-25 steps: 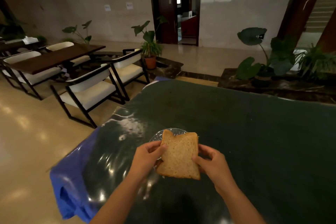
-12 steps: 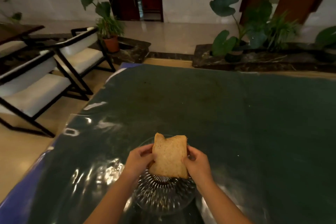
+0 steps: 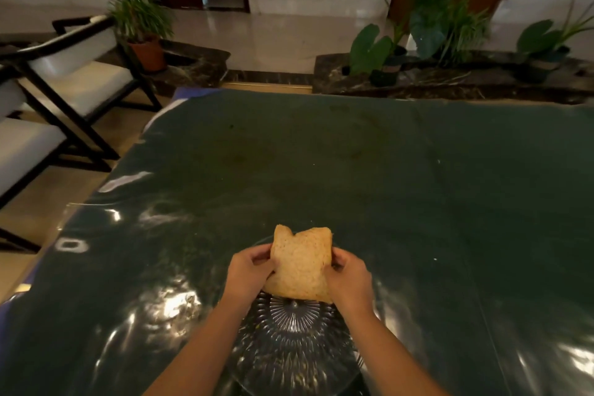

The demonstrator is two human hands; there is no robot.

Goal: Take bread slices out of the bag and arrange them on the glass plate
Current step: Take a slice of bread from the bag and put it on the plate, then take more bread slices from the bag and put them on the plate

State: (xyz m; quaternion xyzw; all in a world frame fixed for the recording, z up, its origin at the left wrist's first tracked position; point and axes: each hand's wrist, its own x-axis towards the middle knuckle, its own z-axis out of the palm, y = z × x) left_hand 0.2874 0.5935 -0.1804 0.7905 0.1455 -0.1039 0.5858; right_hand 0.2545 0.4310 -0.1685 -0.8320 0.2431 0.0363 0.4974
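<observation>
Head view, looking down over the dark green glossy tabletop [image 3: 418, 202]. Tan, roughly square bread slice with a notched top edge [image 3: 300, 264] held up between both hands, face toward the camera. Left hand [image 3: 249, 270] pinching the slice's left edge, fingers curled closed on it; right hand [image 3: 350, 276] clamped the same way on the right edge. A two-sided grip, neither hand free. Below and just nearer the camera: clear round cut-glass plate with a radiating starburst pattern [image 3: 289, 347], resting on the tabletop, nothing lying on it as far as can be made out. Slice hanging over the plate's far half, lower edge close above the glass; touching or not, hard to call through the glare and blur. Long axis of the slice running away from the camera, tilted up at the far end. Plate centre lying toward the body from the grip, about equally near to both hands, so likely a draw back and a flattening down. No bread bag anywhere in view.
</observation>
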